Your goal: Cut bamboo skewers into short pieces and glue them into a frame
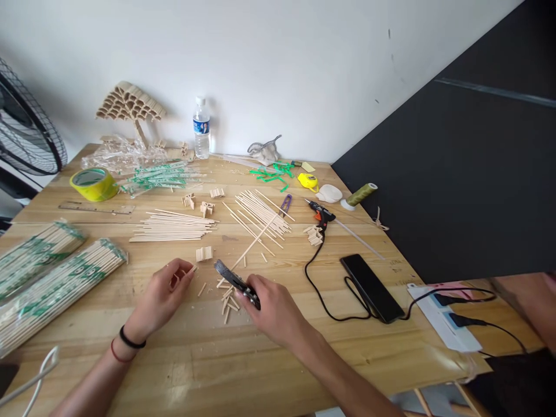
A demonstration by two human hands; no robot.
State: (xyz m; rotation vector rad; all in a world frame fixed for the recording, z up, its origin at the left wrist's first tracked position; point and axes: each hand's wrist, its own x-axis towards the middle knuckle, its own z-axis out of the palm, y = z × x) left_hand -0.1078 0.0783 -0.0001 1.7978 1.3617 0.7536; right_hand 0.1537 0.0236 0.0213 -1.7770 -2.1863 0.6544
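"Well, starting with the left hand (167,295): pinching what?"

"Pinching a short, pale wooden stick piece (194,268) between thumb and curled fingers, with one end poking out at the very tips. Just beyond those tips, on the wood-grained counter (182,370), note a small ribbed block of pale sticks (204,253), near but not touching."

"And with the right hand (273,304)?"

"Gripping a dark grey metal plier-like tool (228,275), fingers wrapped tight round the handles. Aimed forward and to the left, apart from the left fingers."

"Anything at the tool's head?"

"See a long, thin, pale wooden stick (254,243) slanting down from a loose spread of pale sticks (260,211) to the tool. Cannot tell whether clamped there or merely passing underneath."

"And lower down?"

"Look between the two hands, close to the right thumb, for a scattered heap of short pale wooden bits (228,307), lying partly under the tool."

"Farther right?"

"Find a black glue gun with an orange trigger (322,215) and, nearer, a flat black phone (371,288), both untouched by the right fingers."
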